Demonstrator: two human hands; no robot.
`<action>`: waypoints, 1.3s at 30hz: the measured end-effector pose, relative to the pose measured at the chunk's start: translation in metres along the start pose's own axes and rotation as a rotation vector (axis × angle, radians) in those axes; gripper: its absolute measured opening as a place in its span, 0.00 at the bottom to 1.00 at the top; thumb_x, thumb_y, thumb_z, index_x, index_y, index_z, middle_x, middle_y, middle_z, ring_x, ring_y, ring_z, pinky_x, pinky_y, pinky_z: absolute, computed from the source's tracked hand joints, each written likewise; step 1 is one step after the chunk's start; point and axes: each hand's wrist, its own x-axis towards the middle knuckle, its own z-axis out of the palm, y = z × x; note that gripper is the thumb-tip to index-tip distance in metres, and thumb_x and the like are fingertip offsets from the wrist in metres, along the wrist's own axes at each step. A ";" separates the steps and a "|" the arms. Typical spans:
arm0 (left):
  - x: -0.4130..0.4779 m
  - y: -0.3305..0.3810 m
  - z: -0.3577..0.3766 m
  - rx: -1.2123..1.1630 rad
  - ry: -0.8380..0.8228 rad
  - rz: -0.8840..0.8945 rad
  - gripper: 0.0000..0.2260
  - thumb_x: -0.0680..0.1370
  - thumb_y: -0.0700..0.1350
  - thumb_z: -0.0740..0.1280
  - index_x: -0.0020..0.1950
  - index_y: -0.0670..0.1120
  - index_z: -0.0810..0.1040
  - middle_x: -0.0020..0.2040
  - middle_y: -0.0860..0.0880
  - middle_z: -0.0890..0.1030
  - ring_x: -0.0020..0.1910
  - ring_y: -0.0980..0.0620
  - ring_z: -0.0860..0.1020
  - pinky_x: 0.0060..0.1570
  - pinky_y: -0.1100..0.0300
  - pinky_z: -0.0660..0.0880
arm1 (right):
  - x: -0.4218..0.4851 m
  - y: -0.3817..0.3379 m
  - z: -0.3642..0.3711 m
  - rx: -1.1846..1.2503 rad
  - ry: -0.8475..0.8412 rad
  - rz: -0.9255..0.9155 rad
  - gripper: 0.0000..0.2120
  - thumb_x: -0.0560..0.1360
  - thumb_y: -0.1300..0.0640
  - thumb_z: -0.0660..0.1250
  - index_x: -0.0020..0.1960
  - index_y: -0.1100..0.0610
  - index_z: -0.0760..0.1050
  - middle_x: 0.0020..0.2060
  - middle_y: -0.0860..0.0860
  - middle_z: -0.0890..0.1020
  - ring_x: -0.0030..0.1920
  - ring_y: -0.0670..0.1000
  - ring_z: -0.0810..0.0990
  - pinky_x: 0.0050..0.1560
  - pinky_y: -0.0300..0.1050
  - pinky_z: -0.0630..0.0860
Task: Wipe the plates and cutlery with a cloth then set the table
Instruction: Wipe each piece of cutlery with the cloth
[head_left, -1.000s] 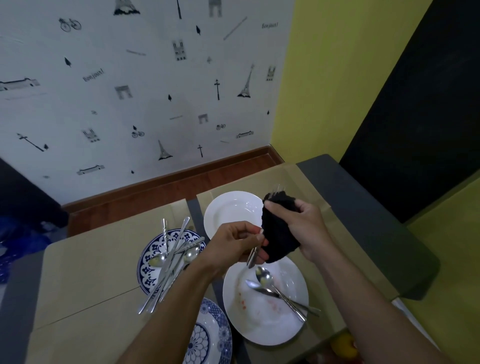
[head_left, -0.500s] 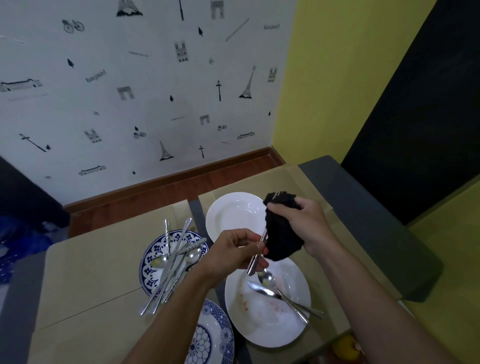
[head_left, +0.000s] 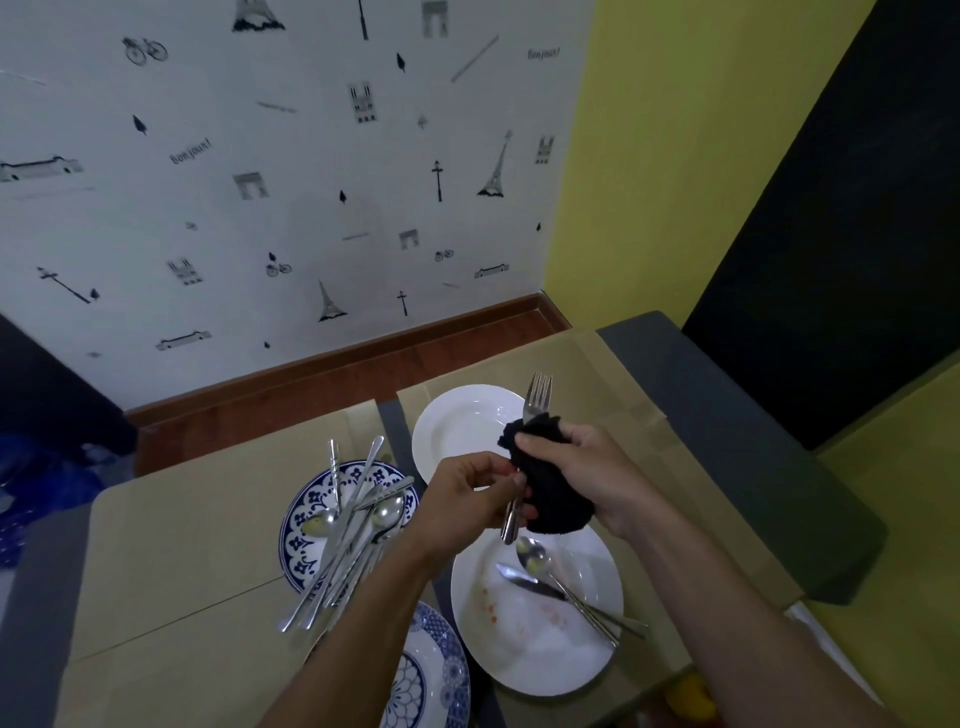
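Head view: over a paper-covered worktop, a person's left hand pinches the lower handle of a fork between thumb and curled fingers. The right hand grips a black cloth bunched around the fork's shaft. The tines point up and away, clear of the cloth, and the handle's end shows below it. Both hands hover above the gap between two white plates. The far white plate lies bare near the wall. The near white plate bears reddish smears and carries a spoon and a knife, their handles crossing toward its right rim. To the left, a blue-patterned plate holds a heap of cutlery, several handles jutting past its near edge. A second blue-patterned plate sits at the bottom edge, partly hidden by the left forearm. A wall with Paris-themed wallpaper stands behind.
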 end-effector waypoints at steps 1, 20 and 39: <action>0.001 0.002 -0.002 0.022 -0.011 0.011 0.08 0.81 0.39 0.66 0.51 0.33 0.81 0.45 0.34 0.84 0.42 0.42 0.85 0.41 0.55 0.82 | 0.000 0.000 0.001 -0.002 0.013 -0.017 0.09 0.78 0.57 0.73 0.54 0.63 0.82 0.39 0.61 0.85 0.36 0.58 0.82 0.43 0.55 0.82; 0.025 0.045 -0.039 -0.158 0.507 0.153 0.06 0.78 0.41 0.72 0.48 0.38 0.86 0.40 0.42 0.83 0.38 0.51 0.78 0.41 0.62 0.81 | -0.009 -0.008 -0.007 -0.406 -0.285 -0.040 0.12 0.77 0.54 0.76 0.55 0.60 0.85 0.52 0.60 0.87 0.49 0.54 0.85 0.58 0.51 0.81; 0.014 0.030 -0.003 -0.190 0.205 0.022 0.03 0.77 0.34 0.70 0.46 0.39 0.84 0.37 0.39 0.84 0.35 0.49 0.83 0.43 0.59 0.83 | 0.003 -0.015 0.010 0.065 0.226 -0.169 0.07 0.73 0.54 0.79 0.49 0.56 0.87 0.43 0.55 0.89 0.43 0.55 0.87 0.47 0.52 0.85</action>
